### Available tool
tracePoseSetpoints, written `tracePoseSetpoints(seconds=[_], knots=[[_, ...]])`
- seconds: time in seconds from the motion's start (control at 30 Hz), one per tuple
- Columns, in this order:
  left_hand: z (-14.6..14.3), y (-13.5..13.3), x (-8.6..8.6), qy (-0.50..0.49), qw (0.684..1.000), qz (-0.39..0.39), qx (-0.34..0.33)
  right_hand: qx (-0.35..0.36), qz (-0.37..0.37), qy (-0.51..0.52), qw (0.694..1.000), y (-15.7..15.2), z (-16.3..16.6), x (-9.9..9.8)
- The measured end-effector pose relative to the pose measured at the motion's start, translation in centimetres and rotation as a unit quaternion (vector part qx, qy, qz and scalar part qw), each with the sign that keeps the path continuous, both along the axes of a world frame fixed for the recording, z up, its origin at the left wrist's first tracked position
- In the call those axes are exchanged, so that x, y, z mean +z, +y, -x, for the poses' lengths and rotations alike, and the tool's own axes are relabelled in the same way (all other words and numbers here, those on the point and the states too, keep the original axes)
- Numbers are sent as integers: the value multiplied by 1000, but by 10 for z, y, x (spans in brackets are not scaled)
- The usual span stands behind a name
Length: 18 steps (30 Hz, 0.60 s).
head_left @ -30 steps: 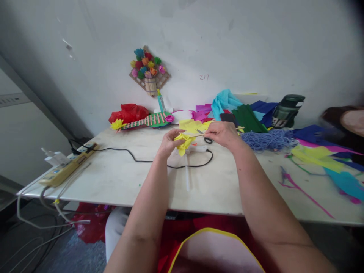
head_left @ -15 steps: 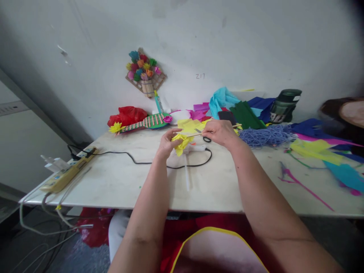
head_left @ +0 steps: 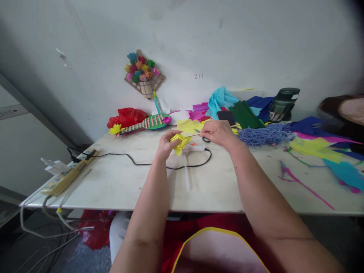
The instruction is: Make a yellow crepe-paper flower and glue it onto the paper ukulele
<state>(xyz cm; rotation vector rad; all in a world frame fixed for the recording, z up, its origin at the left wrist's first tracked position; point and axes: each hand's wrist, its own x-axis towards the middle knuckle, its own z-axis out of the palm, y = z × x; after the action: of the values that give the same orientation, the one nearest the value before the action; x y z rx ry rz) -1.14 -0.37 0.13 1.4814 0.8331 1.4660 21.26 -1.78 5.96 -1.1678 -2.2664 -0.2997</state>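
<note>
Over the middle of the table, my left hand (head_left: 167, 144) pinches a yellow paper flower (head_left: 180, 143). A thin wooden stick (head_left: 193, 135) runs from the flower to my right hand (head_left: 216, 131), whose fingers are closed around it; its far end shows beyond that hand. Just below the flower lies a white glue gun (head_left: 196, 149) with a clear glue stick (head_left: 187, 176) pointing toward me. Scissors (head_left: 206, 139) with black handles rest under my right hand, partly hidden by it.
A black cord runs left to a yellow power strip (head_left: 68, 172). Behind stand a green paper guitar-like craft (head_left: 150, 122) and a red bag (head_left: 127, 116). At right are blue-purple yarn (head_left: 264, 135), coloured paper (head_left: 315, 149), a dark green bottle (head_left: 284, 105) and pink stems (head_left: 307, 187).
Both hands keep their grip on the flower and the stick, with hardly any movement. The view has shifted very slightly.
</note>
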Motion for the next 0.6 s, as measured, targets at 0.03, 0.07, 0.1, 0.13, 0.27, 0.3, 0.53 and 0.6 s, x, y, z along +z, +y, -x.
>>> tracePoseSetpoints(seconds=[0.03,0.07,0.1,0.13,0.27,0.3,0.53,0.6], knots=[[0,-1,0,2,1000,2,0,0,-1,1,1000,0,0,0],[0,-1,1,3,1000,4,1,1,-3,3,1000,0,0,0],[0,-1,1,5,1000,6,1,2,-5,5,1000,0,-1,0],[0,-2,2,7,1000,6,1,4,-8,9,1000,0,-1,0],[0,-2,3,14,1000,6,2,8,-16,25,1000,1,-4,-2],[0,-2,3,16,1000,7,4,9,-18,30,999,1,-5,-2],[-1,-2,2,3,1000,3,8,11,-17,54,998,1,-6,-3],[0,-2,2,-2,1000,6,6,11,-20,59,998,1,-7,-3]])
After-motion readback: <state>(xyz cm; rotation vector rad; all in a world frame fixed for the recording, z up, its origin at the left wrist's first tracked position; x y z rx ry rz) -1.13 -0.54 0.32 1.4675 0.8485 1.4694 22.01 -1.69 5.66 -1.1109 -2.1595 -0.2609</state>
